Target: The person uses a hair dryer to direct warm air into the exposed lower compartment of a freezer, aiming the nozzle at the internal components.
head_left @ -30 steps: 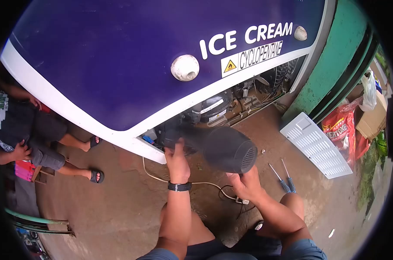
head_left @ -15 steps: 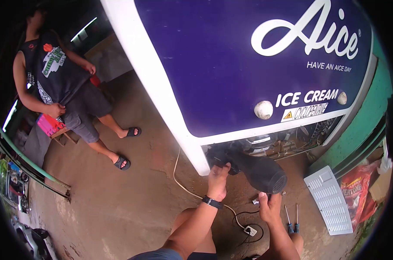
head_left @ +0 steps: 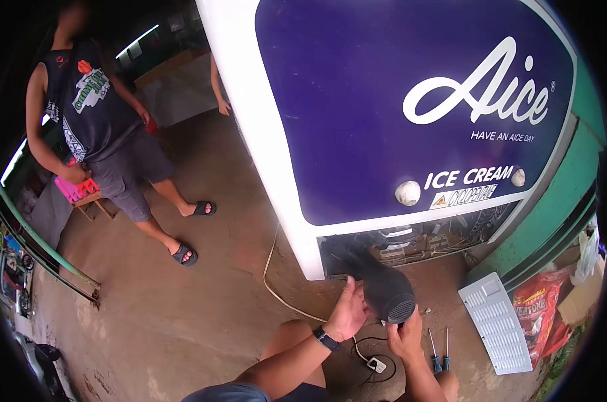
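A black blower point(head_left: 385, 295), shaped like a hair dryer with a round rear grille, points into the uncovered opening point(head_left: 444, 244) at the bottom of a chest freezer point(head_left: 357, 134). My right hand point(head_left: 405, 338) is wrapped round its handle, below the grille. Beside the blower's left side is my left hand point(head_left: 347, 311), thumb up and fingers apart; whether its fingertips touch the blower I cannot tell. Inside the opening are dark machine parts and some wiring. The blower's front end is lost in the shadow there.
Two screwdrivers point(head_left: 441, 352) lie right of my right arm, near a slotted grey vent panel point(head_left: 496, 323) and a red bag point(head_left: 539, 311). A white extension socket point(head_left: 376, 364) and its cord point(head_left: 271, 285) run along the floor. At left stands a person point(head_left: 92, 120) in sandals.
My left hand has come off the blower's front part and moved back with its fingers opening. The blower has shifted slightly left and down in view, still in my right hand.
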Tool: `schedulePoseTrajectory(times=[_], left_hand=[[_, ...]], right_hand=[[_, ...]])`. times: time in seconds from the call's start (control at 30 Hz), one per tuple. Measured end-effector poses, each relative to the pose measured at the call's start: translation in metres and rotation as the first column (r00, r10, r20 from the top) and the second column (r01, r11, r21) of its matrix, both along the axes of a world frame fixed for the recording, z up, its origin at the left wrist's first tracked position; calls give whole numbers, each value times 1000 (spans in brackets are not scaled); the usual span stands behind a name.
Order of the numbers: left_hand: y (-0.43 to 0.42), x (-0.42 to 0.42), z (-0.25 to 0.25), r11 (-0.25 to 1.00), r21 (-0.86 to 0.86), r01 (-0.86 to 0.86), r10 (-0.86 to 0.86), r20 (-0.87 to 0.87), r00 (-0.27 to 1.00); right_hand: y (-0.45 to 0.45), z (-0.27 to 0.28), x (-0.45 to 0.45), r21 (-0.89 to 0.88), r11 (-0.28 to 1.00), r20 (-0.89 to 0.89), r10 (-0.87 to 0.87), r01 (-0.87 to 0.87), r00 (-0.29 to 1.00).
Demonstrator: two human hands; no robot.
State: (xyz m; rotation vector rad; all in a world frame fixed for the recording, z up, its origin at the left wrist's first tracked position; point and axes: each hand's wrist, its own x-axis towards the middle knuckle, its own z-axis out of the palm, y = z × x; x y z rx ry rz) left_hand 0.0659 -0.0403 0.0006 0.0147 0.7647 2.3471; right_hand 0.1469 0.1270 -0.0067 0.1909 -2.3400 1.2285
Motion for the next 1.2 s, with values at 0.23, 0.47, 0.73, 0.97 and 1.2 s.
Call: schedulePoseTrajectory(times=[0.23,0.47,0.73,0.97,1.2], left_hand=[[22,-6,19,954,300,1,-75,235,969],[30,11,18,974,179,-141,83,297,951],[23,22,3,958,230,-172,140,149,979],[19,27,-15,969,148,-196,165,198,966],[25,21,-2,965,208,-158,111,219,969]], right_hand=[[1,19,9,84,996,-34,20,-18,999],[52,100,36,-477,874,-4,108,-97,994],[2,210,49,-672,286,-680,129,-684,722],[-2,221,67,-647,445,-625,157,-619,765],[-3,227,73,-644,526,-580,137,-555,803]])
